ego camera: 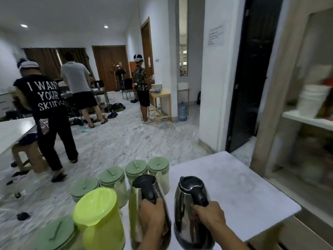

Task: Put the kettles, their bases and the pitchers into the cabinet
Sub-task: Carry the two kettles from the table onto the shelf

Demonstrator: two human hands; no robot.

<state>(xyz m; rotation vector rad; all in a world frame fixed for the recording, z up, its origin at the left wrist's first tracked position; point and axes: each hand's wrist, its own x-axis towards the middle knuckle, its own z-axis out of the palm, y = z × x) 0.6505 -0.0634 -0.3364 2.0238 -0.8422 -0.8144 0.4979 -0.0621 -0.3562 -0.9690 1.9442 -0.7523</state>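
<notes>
Two steel kettles with black lids and handles stand near the front of a white table (234, 192). My left hand (153, 215) grips the handle of the left kettle (138, 201). My right hand (210, 215) grips the handle of the right kettle (185, 201). A lime-green pitcher (99, 219) stands left of the kettles. Several clear pitchers with sage-green lids (111, 179) stand behind and beside it. The open cabinet (306, 120) is at the right, its white shelf holding a stack of white bowls (311, 101). No kettle bases are in view.
Several people stand in the room beyond; the nearest, in a black printed shirt (46, 98), is at the left by a wooden stool (27, 156). A dark open doorway (252, 73) lies between a white wall and the cabinet. A blue water bottle (182, 111) stands on the marble floor.
</notes>
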